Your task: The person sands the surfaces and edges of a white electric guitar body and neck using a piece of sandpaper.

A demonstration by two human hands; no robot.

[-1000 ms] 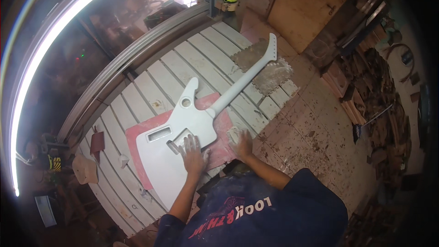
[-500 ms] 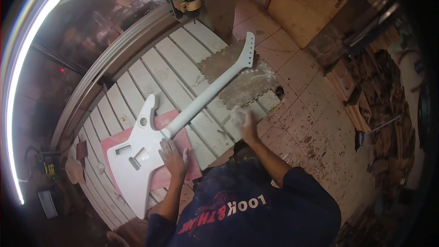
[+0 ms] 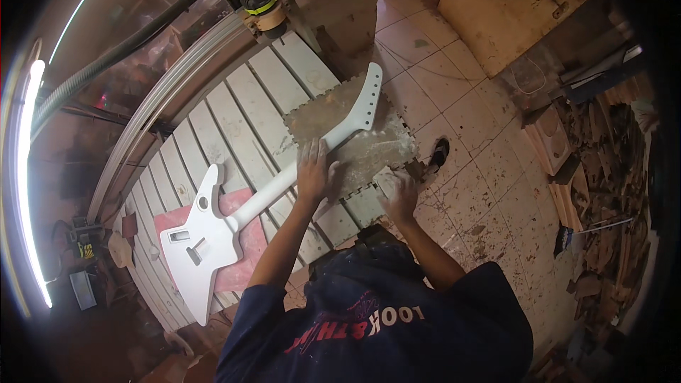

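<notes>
White guitar neck under the left hand (image 3: 313,172), palm pressed flat on it, fingers spread, not gripping. Right hand (image 3: 399,195) rests loosely curled on the near right edge of the brown jigsaw-edged mat (image 3: 355,138); whether it grips anything, I cannot tell. The unfinished white guitar (image 3: 213,234) lies diagonally across the slatted desk (image 3: 234,110), body on a pink pad (image 3: 237,259) at near left, headstock far right. A router (image 3: 264,7) hangs beyond.

The guitar (image 3: 234,216) lies slantwise across the slatted table (image 3: 234,110): its body on a pad (image 3: 237,241) toward the near left edge, its headstock on a notched board (image 3: 355,143) at the right edge, between my hands.
</notes>
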